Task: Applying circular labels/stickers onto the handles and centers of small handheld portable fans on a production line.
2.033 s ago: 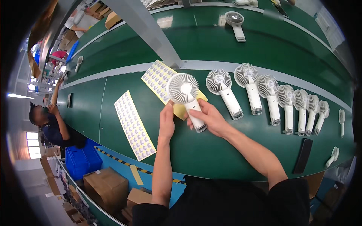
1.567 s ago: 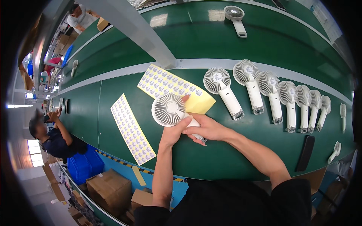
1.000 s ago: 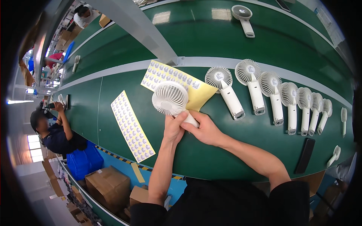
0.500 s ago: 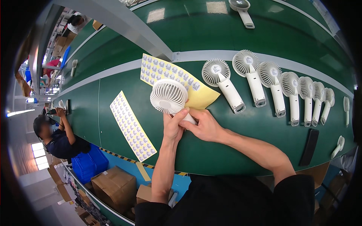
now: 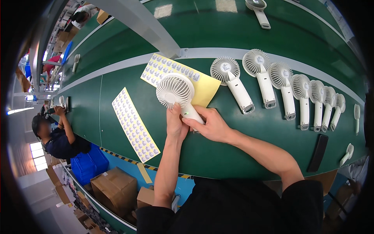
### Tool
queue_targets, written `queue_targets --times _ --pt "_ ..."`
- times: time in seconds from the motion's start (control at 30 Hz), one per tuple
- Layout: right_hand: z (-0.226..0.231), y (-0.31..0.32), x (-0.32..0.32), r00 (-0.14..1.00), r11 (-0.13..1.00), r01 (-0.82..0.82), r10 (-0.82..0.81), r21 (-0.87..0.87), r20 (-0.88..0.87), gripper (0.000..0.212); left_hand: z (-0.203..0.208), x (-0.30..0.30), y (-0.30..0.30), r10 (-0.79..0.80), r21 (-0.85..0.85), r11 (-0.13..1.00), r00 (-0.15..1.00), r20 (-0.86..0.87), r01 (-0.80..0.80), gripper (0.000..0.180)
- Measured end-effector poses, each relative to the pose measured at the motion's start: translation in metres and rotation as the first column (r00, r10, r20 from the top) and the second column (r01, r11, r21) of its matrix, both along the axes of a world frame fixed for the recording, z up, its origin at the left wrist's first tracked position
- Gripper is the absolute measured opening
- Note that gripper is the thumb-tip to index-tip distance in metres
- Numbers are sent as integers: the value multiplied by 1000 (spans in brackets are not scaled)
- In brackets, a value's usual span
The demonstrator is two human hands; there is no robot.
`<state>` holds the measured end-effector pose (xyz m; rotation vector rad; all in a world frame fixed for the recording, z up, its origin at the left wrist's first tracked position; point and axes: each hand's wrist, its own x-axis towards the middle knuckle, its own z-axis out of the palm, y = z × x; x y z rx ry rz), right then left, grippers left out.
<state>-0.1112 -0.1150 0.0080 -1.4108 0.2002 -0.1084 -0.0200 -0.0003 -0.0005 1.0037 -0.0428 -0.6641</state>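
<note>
A white handheld fan [image 5: 175,90] is held between my two hands above the green table, its caged head tilted up and to the left. My left hand [image 5: 176,124] is closed round the upper handle, with the thumb just below the cage. My right hand [image 5: 212,124] grips the lower handle from the right, thumb across it. A small green light shows on the handle. Behind the fan lies a yellow-backed sticker sheet [image 5: 208,89], partly covered by the fan head. Another sticker sheet [image 5: 136,126] lies to the left of my hands.
Several white fans [image 5: 265,87] with stickers on their round centres lie in a row at the right. Nearer me is a black flat bar [image 5: 318,153]. A grey metal post [image 5: 146,29] rises behind the sheets. At far left, a co-worker [image 5: 58,134] sits near a blue bin [image 5: 89,163].
My left thumb has moved up the handle to just below the fan's cage. More of the handle now shows, and its green light is visible. The fan head has risen slightly.
</note>
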Motion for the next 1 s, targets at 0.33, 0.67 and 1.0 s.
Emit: queue_targets --times 0.33,0.67,1.0 --pt "-11 16 3 920 943 326 -301 -63 252 38 -50 30 31 3 352 936 1000 -15 3 45" --pt "-34 12 24 954 965 259 -247 -50 168 49 -11 13 -2 -81 422 903 927 367 -88 42" --pt "-23 14 15 943 970 241 -227 -32 242 40 -4 29 8 24 341 927 931 365 -157 47"
